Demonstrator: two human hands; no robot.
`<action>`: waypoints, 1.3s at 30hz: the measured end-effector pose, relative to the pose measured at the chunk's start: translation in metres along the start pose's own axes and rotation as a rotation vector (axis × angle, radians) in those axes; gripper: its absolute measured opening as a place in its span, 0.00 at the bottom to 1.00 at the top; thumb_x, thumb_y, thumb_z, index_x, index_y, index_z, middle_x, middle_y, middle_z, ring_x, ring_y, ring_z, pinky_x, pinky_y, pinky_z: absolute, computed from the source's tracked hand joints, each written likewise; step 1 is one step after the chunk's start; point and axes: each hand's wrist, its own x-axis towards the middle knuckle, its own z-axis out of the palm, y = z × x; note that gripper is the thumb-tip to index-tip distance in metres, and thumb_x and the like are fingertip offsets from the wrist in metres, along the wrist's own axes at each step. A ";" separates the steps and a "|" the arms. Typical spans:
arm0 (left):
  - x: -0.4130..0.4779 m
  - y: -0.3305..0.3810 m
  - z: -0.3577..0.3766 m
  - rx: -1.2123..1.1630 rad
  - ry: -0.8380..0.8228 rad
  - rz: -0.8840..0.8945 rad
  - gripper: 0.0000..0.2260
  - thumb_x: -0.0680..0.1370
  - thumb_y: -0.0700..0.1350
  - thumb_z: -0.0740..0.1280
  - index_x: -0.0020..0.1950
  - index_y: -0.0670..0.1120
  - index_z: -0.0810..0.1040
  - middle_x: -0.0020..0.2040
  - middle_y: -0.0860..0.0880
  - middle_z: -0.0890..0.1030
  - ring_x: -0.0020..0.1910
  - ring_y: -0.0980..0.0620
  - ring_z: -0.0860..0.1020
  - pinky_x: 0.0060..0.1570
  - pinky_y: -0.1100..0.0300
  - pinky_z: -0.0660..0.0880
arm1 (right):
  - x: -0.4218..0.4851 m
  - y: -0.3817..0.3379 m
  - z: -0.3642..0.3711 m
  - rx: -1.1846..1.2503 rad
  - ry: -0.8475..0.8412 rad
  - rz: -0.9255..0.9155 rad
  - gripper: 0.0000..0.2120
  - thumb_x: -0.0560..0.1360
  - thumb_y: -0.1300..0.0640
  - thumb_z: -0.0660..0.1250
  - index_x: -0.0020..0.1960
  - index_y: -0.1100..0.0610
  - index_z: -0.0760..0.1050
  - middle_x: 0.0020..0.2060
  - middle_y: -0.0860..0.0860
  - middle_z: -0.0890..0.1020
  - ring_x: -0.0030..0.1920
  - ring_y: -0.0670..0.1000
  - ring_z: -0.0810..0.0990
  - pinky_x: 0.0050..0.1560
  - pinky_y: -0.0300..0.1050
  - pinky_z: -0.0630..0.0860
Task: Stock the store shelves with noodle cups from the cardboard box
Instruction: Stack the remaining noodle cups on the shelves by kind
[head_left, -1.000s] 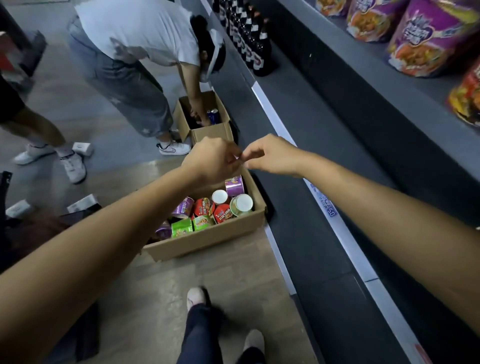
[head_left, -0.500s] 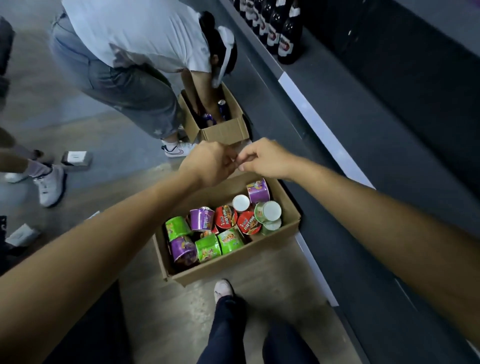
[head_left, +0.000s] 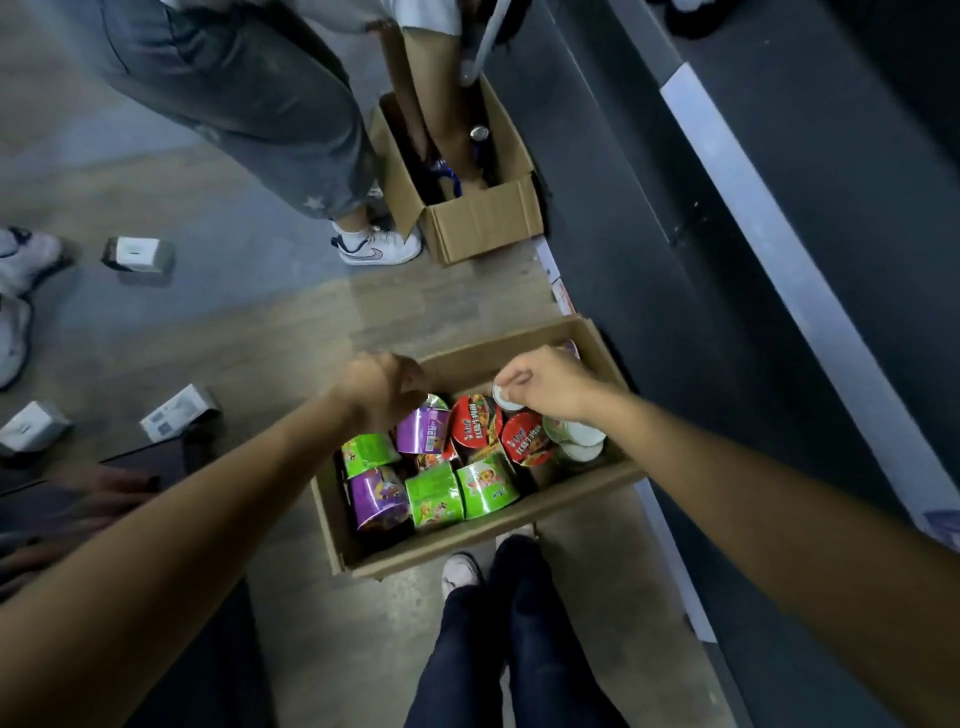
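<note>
Noodle cups (head_left: 434, 496) fill box (head_left: 483, 532). Hands, joined just before, now apart & down inside: right hand (head_left: 545, 384) pinches white-topped cup (head_left: 505, 401), left hand (head_left: 382, 389) curled, grip unclear. Pickup starting.

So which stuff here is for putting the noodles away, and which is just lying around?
For the job: cardboard box, noodle cups, left hand, right hand, shelf.

Just lying about: small white packets, second box with bottles, someone's white shoe.
</note>
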 end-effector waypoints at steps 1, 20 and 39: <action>0.008 -0.011 0.013 -0.006 -0.026 -0.024 0.14 0.77 0.47 0.66 0.62 0.46 0.78 0.57 0.44 0.81 0.56 0.44 0.79 0.54 0.57 0.73 | 0.015 0.009 0.007 -0.008 -0.001 0.017 0.10 0.75 0.59 0.69 0.56 0.56 0.81 0.52 0.52 0.83 0.53 0.48 0.80 0.57 0.40 0.75; 0.163 -0.181 0.271 -0.194 -0.149 -0.164 0.27 0.78 0.45 0.63 0.75 0.41 0.59 0.74 0.39 0.62 0.72 0.42 0.63 0.68 0.57 0.62 | 0.264 0.126 0.222 -0.175 -0.058 0.035 0.23 0.76 0.55 0.67 0.70 0.56 0.69 0.66 0.54 0.74 0.66 0.55 0.71 0.62 0.42 0.65; 0.231 -0.204 0.331 -0.328 0.037 -0.209 0.15 0.72 0.53 0.65 0.54 0.51 0.84 0.51 0.45 0.84 0.51 0.45 0.81 0.47 0.57 0.74 | 0.341 0.184 0.278 0.034 -0.167 0.014 0.17 0.78 0.54 0.64 0.66 0.53 0.75 0.63 0.52 0.78 0.64 0.52 0.75 0.63 0.38 0.69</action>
